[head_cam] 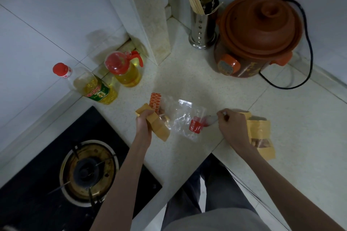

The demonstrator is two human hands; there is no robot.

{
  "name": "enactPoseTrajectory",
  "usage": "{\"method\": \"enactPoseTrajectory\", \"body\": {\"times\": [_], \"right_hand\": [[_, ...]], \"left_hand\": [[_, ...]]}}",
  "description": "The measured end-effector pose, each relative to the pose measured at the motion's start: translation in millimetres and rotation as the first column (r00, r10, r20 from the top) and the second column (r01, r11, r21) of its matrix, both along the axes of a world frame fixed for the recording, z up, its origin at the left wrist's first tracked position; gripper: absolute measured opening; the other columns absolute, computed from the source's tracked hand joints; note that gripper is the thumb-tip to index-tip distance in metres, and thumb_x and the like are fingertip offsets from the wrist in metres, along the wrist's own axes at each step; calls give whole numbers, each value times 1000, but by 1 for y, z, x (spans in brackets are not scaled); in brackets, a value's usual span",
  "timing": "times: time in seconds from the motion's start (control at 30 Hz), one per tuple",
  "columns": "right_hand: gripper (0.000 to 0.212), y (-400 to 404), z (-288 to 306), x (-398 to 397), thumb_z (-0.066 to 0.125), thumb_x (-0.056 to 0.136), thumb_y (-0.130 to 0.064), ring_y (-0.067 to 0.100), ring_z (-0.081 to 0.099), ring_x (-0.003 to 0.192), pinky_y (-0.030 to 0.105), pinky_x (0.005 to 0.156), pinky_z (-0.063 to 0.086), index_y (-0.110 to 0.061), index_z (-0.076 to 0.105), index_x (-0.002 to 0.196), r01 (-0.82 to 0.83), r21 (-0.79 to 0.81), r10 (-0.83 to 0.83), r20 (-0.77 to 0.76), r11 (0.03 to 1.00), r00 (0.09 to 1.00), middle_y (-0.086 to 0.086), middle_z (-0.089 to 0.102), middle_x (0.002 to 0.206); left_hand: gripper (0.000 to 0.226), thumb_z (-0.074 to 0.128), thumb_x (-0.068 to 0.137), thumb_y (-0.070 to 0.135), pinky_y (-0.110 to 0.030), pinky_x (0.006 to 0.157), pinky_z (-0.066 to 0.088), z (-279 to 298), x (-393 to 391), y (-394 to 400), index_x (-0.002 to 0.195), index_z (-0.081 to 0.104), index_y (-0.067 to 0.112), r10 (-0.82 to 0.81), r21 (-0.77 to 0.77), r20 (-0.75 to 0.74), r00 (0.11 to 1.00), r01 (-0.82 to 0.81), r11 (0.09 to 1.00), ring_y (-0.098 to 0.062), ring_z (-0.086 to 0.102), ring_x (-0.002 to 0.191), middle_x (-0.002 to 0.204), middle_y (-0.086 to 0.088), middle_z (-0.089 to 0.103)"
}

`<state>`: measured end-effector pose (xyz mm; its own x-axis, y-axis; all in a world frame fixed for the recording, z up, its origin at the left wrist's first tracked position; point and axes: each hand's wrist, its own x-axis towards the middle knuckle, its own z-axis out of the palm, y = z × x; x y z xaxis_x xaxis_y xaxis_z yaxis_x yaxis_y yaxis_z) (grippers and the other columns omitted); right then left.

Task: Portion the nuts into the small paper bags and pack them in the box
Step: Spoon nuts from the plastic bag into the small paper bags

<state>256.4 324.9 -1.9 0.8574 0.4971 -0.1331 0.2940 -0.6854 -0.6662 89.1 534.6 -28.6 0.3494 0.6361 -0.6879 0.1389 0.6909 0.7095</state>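
Paper bag (pixel 156 124) in left grip (pixel 143 120), plastic bag (pixel 185 118) pinched by right (pixel 231 126), speckled counter (pixel 187 77).

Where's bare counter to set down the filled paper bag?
Bare counter lies between the oil bottles and the clay cooker, behind the plastic bag. Crowded: paper bags beside the right hand; the left hand holds one bag.

We see a tan paper bag (pixel 156 124), a clear plastic bag (pixel 185 118) with a red label, and an orange net-patterned packet (pixel 155 100). The surface (pixel 187 75) is pale and speckled. The cooker (pixel 257 35) is reddish brown, the oil bottles (pixel 97 88) yellow with red caps, and the stove (pixel 47 155) black.
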Motion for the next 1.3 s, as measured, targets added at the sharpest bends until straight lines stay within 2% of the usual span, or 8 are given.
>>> {"method": "enactPoseTrajectory", "body": {"times": [0.17,0.37,0.6,0.73,0.87,1.03,1.2,1.3], "right_hand": [[38,-19,4,6,56,85,0,10,40,34,12,39,27,-5,44,49,-5,-20,6,43,1000,999,-2,37,39],[23,-6,2,4,53,90,-5,20,52,43,29,44,35,3,65,72,-41,25,41,4,999,999,14,60,53],[18,13,2,-5,55,90,-7,13,51,43,16,44,39,-10,67,76,-89,125,94,-31,988,995,1,61,55],[14,22,-6,-6,58,91,-16,8,64,57,20,57,51,-14,72,91,57,151,-20,-238,987,971,-6,68,64],[17,29,-13,-3,57,92,-15,21,69,79,36,79,57,-9,72,97,426,227,-233,-574,876,785,6,72,83],[16,36,-10,-3,58,89,-8,18,68,87,25,76,55,-13,73,93,286,232,-38,-713,930,700,13,72,98],[29,38,-14,-3,58,92,-23,24,65,64,37,63,53,0,71,81,157,148,-87,-395,976,914,17,70,73],[35,35,-18,-6,59,92,-26,31,59,54,40,51,49,1,65,71,95,117,-53,-319,989,946,21,64,64]], "left_hand": [[17,57,84,13,-37,71,56,0,0,1,100,62,15,15,-21,6,1000,-14,1000,-21,70,78,81,-3,75],[16,59,82,14,-36,68,55,-2,2,0,98,61,16,40,-52,-13,999,-41,998,-19,68,77,78,-2,73],[15,58,83,14,-33,65,55,-1,4,-4,98,61,15,-20,-16,8,1000,20,1000,-17,69,74,77,0,72],[18,56,85,16,-32,64,56,-1,4,-10,102,62,15,-83,-20,40,996,84,996,-14,70,72,80,1,74],[13,56,85,15,-34,66,53,-2,0,-10,97,62,15,-80,-44,25,996,81,996,-17,65,73,77,1,70],[23,57,85,18,-37,70,52,3,-1,-10,107,60,11,-109,-65,22,994,110,992,-24,60,83,92,-8,63],[36,62,69,23,-33,65,51,8,3,-7,102,62,10,-167,25,30,985,166,986,-18,60,76,82,-3,63],[30,61,74,21,-36,71,48,1,1,-7,103,59,10,-201,126,-1,980,200,972,-22,55,80,84,-6,59]]}}
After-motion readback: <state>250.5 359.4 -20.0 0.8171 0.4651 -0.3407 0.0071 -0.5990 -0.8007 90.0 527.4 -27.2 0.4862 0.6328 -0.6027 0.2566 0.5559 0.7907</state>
